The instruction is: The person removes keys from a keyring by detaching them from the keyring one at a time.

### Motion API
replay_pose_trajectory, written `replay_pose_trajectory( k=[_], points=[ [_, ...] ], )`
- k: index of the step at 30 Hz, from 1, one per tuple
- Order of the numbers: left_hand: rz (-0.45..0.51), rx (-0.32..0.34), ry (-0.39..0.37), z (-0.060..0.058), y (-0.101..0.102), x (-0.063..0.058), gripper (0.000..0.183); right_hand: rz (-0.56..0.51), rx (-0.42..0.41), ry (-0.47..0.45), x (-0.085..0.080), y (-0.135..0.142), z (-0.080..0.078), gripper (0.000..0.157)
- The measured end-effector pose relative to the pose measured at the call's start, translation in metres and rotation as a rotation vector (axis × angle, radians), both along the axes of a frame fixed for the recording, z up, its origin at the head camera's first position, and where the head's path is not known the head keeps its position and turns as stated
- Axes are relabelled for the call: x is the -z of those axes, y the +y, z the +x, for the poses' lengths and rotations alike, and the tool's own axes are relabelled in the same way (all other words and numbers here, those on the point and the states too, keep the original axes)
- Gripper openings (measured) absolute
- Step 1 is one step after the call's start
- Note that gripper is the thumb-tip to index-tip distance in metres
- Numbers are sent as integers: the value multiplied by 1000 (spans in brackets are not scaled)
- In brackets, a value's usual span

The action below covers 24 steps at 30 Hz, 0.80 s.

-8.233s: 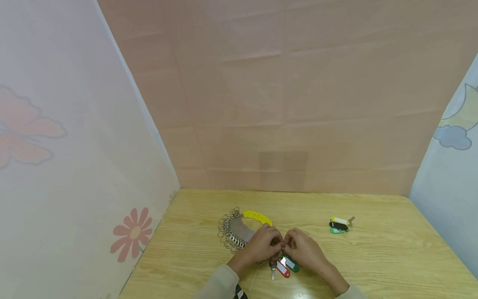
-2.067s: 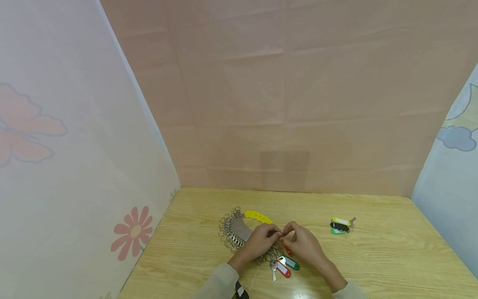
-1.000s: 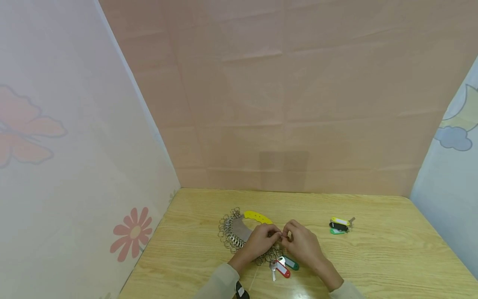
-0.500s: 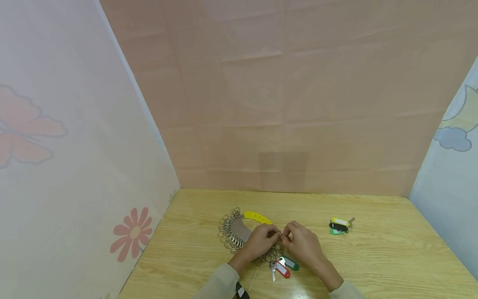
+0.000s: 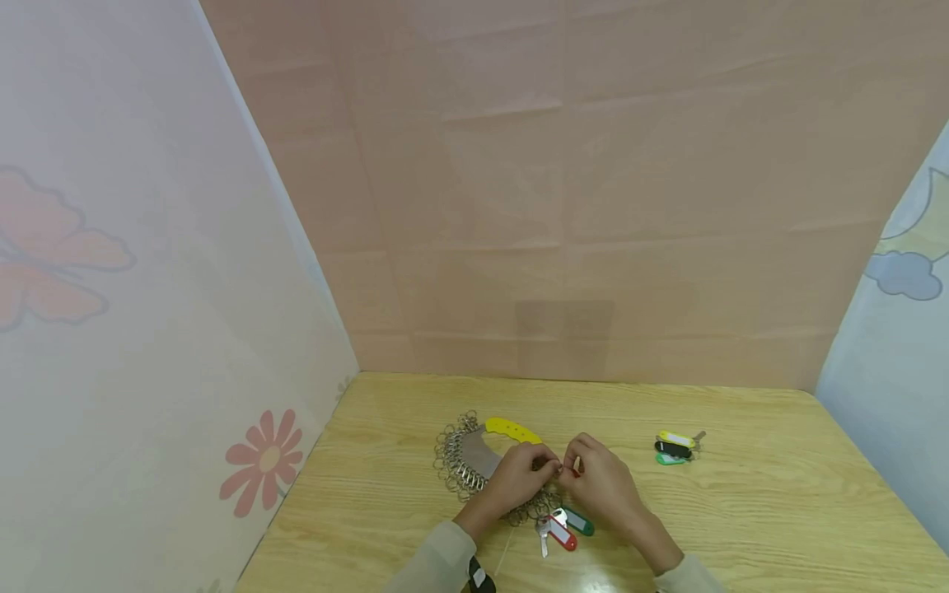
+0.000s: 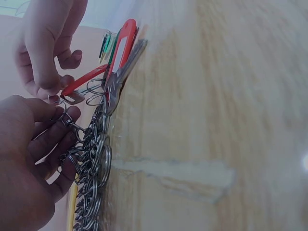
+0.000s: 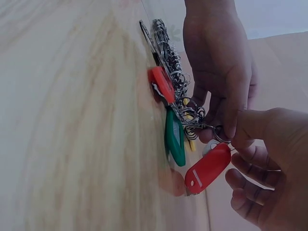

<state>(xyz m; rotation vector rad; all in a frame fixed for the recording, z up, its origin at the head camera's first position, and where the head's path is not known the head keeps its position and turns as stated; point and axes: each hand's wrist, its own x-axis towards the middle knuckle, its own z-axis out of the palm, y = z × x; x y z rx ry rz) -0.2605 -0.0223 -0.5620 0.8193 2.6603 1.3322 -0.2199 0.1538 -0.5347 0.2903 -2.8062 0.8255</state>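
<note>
In the head view both hands meet over the right end of a grey curved plate (image 5: 478, 453) with a yellow handle (image 5: 511, 429) and a fringe of metal rings (image 5: 448, 461). My left hand (image 5: 519, 476) pinches one split ring (image 7: 221, 134) of this fringe. Against it, my right hand (image 5: 604, 486) pinches the same small ring area, where a red key tag (image 7: 209, 167) hangs with a silver key (image 7: 209, 146) partly behind it. The exact grip on the ring is hidden by fingertips. Below lie another red tag (image 5: 562, 534), a green tag (image 5: 577, 521) and a key (image 5: 544, 539), by the fringe.
To the right on the wooden table (image 5: 778, 494) lies a small pile with a yellow tag (image 5: 676, 439), a black tag (image 5: 672, 450), a green tag (image 5: 670, 459) and keys. A pale strip (image 6: 192, 174) marks the tabletop near the fringe. Printed cloth walls enclose the sides and back.
Since the oldest frame both hands have moved slightly away from the table's front edge. Over the last second they stay nearly in place, with small shifts of the right fingers.
</note>
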Motion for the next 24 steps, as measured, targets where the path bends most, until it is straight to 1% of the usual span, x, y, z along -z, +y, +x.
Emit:
replay_pose_trajectory(
  k=[7,17,21,24],
  points=[
    [6,10,7,0,0,0,18,-43,-5,-40,0,4,0,19],
    [16,6,-3,1,-1,0,16,-68,31,-55,4,3,2,19],
    [38,14,-22,1,-1,1,15,-81,33,-97,5,3,3,16],
    [49,17,-25,0,-1,3,14,-117,23,-130,5,2,2,13]
  ],
)
